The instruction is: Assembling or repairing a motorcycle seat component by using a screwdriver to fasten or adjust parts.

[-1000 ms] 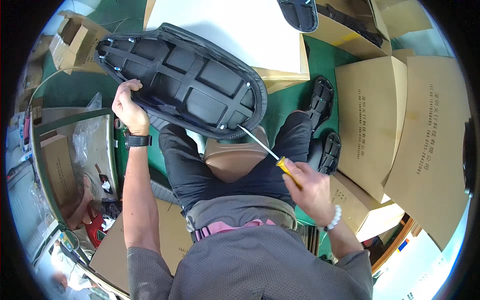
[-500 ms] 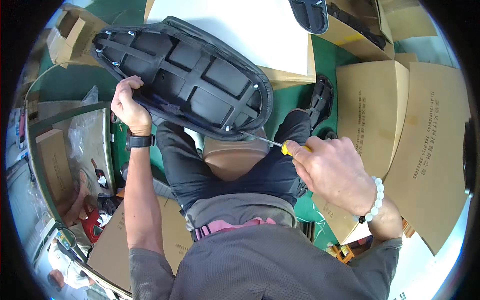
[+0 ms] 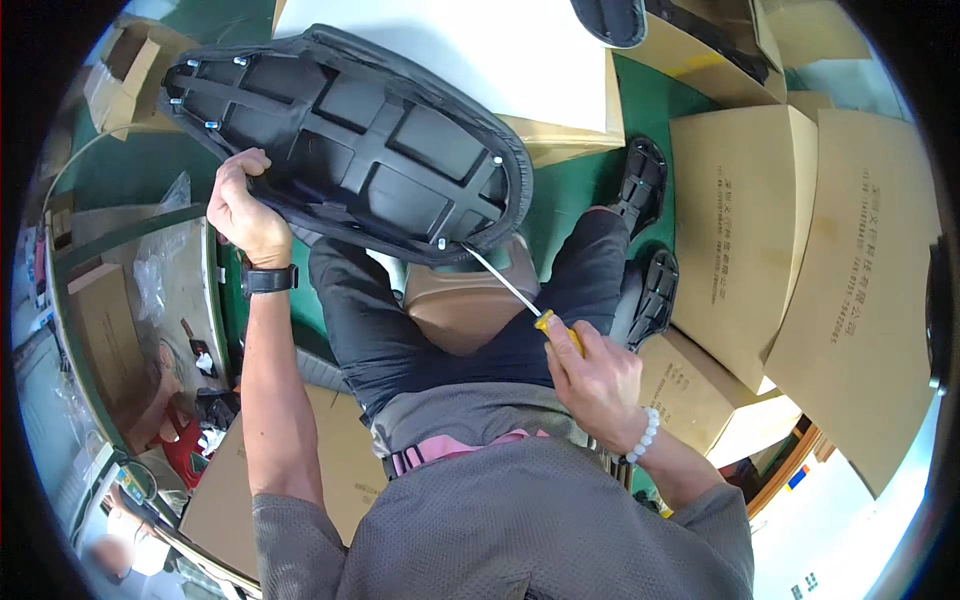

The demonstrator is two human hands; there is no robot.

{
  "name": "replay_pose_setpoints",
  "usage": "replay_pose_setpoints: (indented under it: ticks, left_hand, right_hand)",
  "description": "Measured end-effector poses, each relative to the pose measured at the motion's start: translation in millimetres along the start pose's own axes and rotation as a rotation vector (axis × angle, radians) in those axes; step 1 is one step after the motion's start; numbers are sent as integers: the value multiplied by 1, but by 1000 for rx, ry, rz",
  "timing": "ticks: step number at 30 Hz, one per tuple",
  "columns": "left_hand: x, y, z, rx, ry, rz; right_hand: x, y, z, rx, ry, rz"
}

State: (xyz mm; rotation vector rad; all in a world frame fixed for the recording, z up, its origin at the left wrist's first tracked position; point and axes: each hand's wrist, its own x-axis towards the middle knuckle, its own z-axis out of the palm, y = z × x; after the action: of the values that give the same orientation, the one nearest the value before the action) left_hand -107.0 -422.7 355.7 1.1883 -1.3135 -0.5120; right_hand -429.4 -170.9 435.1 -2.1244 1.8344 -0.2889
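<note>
A long black padded seat [image 3: 345, 150] lies underside up, its ribbed plastic base facing me and several small metal bolts near both ends. My left hand [image 3: 247, 207] is closed around its near left edge. In my right hand [image 3: 597, 385] is a screwdriver [image 3: 510, 287], gripped by its yellow handle. The tip of its metal shaft meets the seat's near rim, close to one bolt at the right end. The far side of the seat rests against a white-topped box.
The white-topped box [image 3: 575, 85] stands beyond the seat. Tall cardboard boxes [image 3: 745, 230] are at the right, and a framed stand [image 3: 130, 245] with clutter is at the left. A brown stool [image 3: 460, 310] sits between my knees. Another black padded piece [image 3: 612, 20] lies at the top.
My right hand has swung left and nearer my body, so the screwdriver points more steeply at the rim. The seat and my left hand have shifted slightly left and up in view.
</note>
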Motion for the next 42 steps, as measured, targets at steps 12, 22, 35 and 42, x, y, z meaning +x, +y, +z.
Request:
replay_pose_setpoints:
  ticks: [12,22,35,42]
  left_hand:
    - [9,-9,3,6,-5,-68]
    - [12,-4,3,-31,-33,-53]
    - [5,0,9,-24,21,-53]
    - [12,-1,10,18,-14,-45]
  right_hand:
    - [-16,-3,28,146,226,102]
    - [55,30,-89,46,-238,-129]
    - [10,9,-22,-84,-95,-62]
    - [-16,-5,40,16,246,61]
